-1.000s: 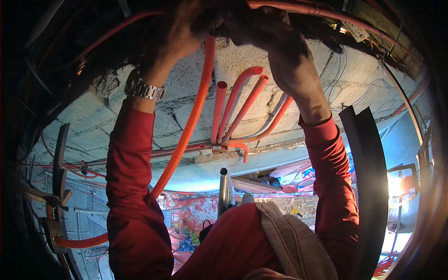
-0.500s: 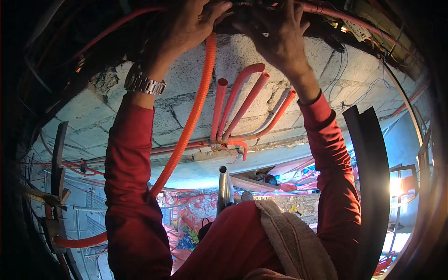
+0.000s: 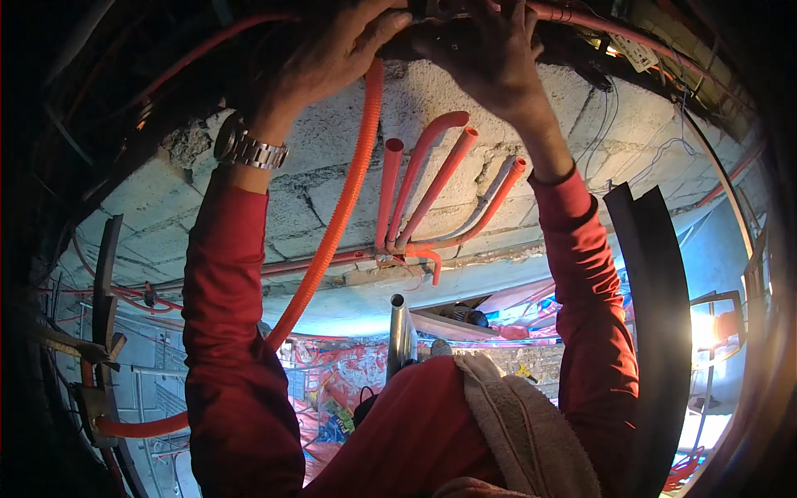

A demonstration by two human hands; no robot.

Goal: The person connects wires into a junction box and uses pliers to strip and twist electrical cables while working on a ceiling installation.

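Observation:
Both my arms reach up to the dark top edge of the view. My left hand (image 3: 344, 54), with a metal watch on the wrist, has its fingers bent round something in the shadow that I cannot make out. Just below it, the upper end of an orange corrugated conduit (image 3: 342, 203) disappears behind the hand; the conduit hangs down past my left forearm. To the right, my right hand (image 3: 490, 66) is raised with curled fingers at a dark part overhead. Its fingertips are partly cut off, and what they grip is hidden. A red pipe (image 3: 581, 18) runs beside them.
Several red pipe stubs (image 3: 432, 187) stick out from the pale block wall (image 3: 307, 166). A metal tube (image 3: 398, 332) stands below them. At the right are a dark metal channel (image 3: 656, 332) and a bright lamp (image 3: 706, 330). A towel (image 3: 531, 423) hangs over my front.
My left hand and wrist have shifted slightly, and my right hand has dropped a little with its fingers drawn closer together. The conduit hangs much as before.

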